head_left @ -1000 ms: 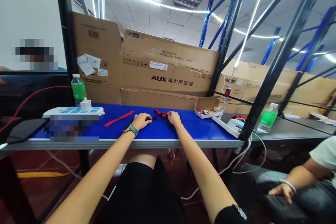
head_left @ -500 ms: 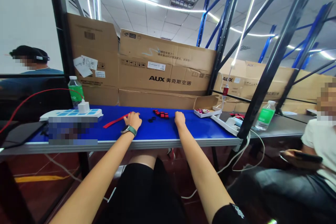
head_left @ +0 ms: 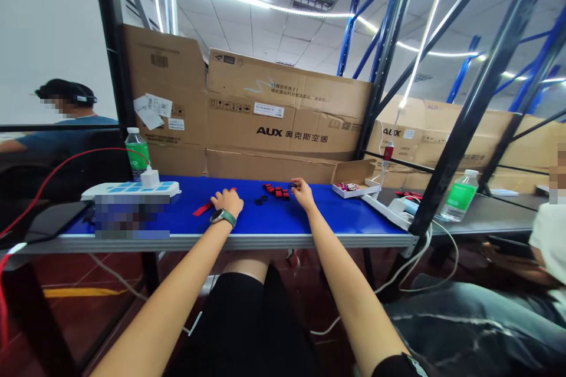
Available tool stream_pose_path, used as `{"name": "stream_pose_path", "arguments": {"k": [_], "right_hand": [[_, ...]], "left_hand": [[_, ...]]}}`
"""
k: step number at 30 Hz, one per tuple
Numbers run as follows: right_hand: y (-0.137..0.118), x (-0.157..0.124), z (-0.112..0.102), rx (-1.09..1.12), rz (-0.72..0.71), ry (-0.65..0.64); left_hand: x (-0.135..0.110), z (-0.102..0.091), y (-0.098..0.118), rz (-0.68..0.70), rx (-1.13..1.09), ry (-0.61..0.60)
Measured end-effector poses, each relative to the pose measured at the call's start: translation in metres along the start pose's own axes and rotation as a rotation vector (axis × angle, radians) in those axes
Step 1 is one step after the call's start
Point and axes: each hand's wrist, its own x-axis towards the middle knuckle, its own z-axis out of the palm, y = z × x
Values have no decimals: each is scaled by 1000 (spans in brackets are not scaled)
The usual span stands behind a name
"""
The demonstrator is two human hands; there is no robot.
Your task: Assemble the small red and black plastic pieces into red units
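The left hand (head_left: pixel 227 201) lies relaxed and open on a red strap (head_left: pixel 207 207), while the right hand (head_left: pixel 303 192) seems to pinch a small dark piece (head_left: pixel 292 186) beside the red blocks (head_left: pixel 277 191) and black rings (head_left: pixel 259 201) on the blue surface (head_left: pixel 354 218), with a power strip (head_left: pixel 132 188) to the left and cardboard boxes (head_left: pixel 283 112) behind.

Right hand (head_left: pixel 304 193) has advanced since the earlier frames; its fingers (head_left: pixel 293 185) now reach the red blocks (head_left: pixel 276 191).
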Motion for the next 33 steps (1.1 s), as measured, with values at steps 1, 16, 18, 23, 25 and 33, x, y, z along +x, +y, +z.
{"name": "stream_pose_path", "arguments": {"k": [1, 16, 18, 23, 25, 33], "right_hand": [[0, 0, 1, 7, -10, -2], [-20, 0, 0, 274, -74, 7], [-20, 0, -1, 281, -72, 22], [-21, -1, -5, 333, -58, 43], [-20, -1, -7, 352, -52, 86], [-7, 5, -12, 203, 97, 195]], "left_hand": [[-1, -2, 1, 32, -9, -2], [5, 10, 11, 672, -188, -303], [8, 12, 8, 683, -307, -299], [10, 11, 7, 737, -629, -363], [10, 9, 8, 732, -686, -339], [15, 11, 4, 516, -571, -126]]}}
